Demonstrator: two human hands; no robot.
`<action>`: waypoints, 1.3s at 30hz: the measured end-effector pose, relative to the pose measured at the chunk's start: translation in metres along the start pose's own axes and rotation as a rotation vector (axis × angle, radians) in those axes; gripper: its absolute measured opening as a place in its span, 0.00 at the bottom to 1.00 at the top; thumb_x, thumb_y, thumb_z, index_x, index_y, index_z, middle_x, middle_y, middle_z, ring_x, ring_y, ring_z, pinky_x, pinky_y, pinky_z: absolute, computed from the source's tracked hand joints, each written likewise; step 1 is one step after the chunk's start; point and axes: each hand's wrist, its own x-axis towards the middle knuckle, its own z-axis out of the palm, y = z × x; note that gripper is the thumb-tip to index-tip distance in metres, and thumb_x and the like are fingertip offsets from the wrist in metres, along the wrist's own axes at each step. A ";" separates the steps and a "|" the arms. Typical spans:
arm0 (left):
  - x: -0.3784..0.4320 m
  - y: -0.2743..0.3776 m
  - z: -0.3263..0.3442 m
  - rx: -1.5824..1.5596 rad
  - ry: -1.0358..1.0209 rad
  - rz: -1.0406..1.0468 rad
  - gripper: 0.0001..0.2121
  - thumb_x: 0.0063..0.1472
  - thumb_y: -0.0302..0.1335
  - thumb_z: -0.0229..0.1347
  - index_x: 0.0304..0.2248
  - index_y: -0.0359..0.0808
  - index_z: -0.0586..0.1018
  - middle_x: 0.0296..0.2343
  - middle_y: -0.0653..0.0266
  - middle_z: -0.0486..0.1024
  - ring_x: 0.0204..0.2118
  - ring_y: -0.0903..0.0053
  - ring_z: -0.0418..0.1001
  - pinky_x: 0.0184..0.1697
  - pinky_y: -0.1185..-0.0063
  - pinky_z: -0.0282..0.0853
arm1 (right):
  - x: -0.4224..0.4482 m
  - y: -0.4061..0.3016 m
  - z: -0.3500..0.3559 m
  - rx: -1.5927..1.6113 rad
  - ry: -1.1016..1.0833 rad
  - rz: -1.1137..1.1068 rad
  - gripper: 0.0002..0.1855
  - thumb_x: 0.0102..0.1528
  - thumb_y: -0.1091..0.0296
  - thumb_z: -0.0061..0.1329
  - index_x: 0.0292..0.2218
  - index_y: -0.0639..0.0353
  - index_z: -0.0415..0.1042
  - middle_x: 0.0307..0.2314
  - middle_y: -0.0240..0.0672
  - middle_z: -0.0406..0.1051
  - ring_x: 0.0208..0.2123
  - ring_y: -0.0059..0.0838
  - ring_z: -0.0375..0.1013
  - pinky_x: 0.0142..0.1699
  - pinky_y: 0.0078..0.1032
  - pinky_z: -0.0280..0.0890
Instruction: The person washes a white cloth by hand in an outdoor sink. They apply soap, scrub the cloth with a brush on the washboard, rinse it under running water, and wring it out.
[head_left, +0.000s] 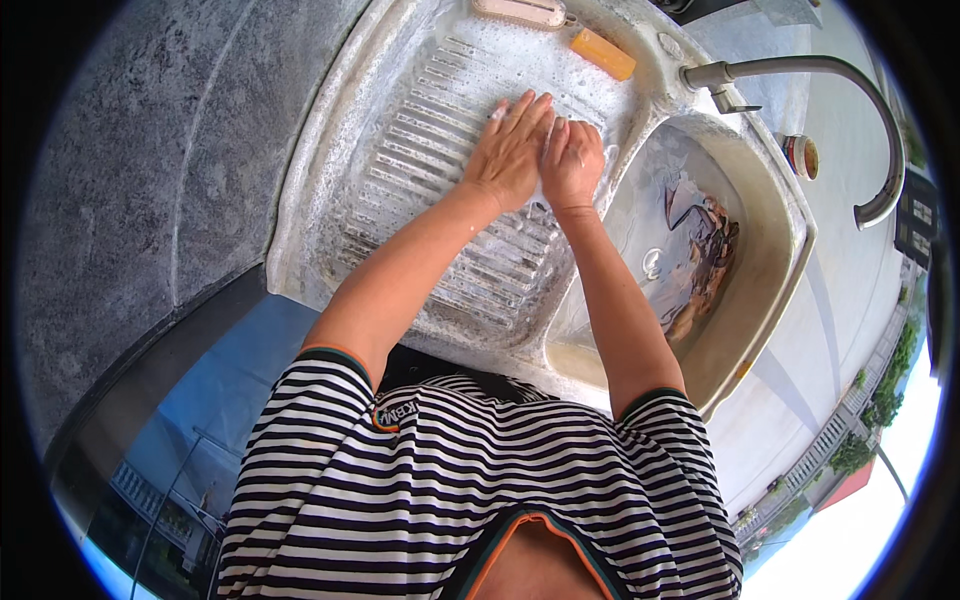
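My left hand (511, 154) lies palm down on the soapy ribbed washboard (420, 161) of a worn white sink, its fingers stretched forward. Close against it, my right hand (574, 161) is curled with the knuckles up. White suds cling to both hands and show between them. Whatever may be under the palms is hidden. Beyond my fingers, an orange bar of soap (602, 54) rests on the foamy upper part of the board. A scrubbing brush (521, 11) with a pale pink back lies beside the soap at the far rim.
Right of the board, a basin (772, 232) holds water and crumpled brown and dark cloth (701, 262). A grey gooseneck faucet (825, 67) arches over the basin's far right side. A small tub (801, 157) stands outside the rim. A grey wall (150, 150) borders the left.
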 end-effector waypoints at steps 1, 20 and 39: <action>0.019 -0.003 0.006 0.082 0.040 -0.062 0.23 0.61 0.27 0.39 0.56 0.31 0.60 0.60 0.61 0.50 0.65 0.70 0.42 0.66 0.66 0.36 | 0.019 0.002 0.006 -0.082 0.051 0.048 0.18 0.59 0.65 0.37 0.20 0.63 0.67 0.21 0.46 0.68 0.29 0.49 0.66 0.37 0.41 0.61; 0.004 -0.001 0.012 -0.026 0.045 -0.079 0.23 0.63 0.33 0.42 0.55 0.31 0.62 0.58 0.58 0.55 0.63 0.67 0.48 0.65 0.66 0.39 | 0.002 -0.002 -0.008 -0.011 -0.079 0.290 0.21 0.60 0.59 0.38 0.21 0.63 0.69 0.22 0.47 0.70 0.28 0.50 0.68 0.36 0.43 0.62; -0.080 0.022 -0.022 -0.164 -0.187 0.044 0.22 0.64 0.32 0.38 0.56 0.33 0.62 0.59 0.61 0.54 0.64 0.71 0.45 0.66 0.67 0.38 | -0.085 -0.043 -0.039 0.119 -0.077 0.079 0.13 0.54 0.62 0.46 0.22 0.59 0.69 0.22 0.39 0.67 0.27 0.44 0.64 0.38 0.39 0.58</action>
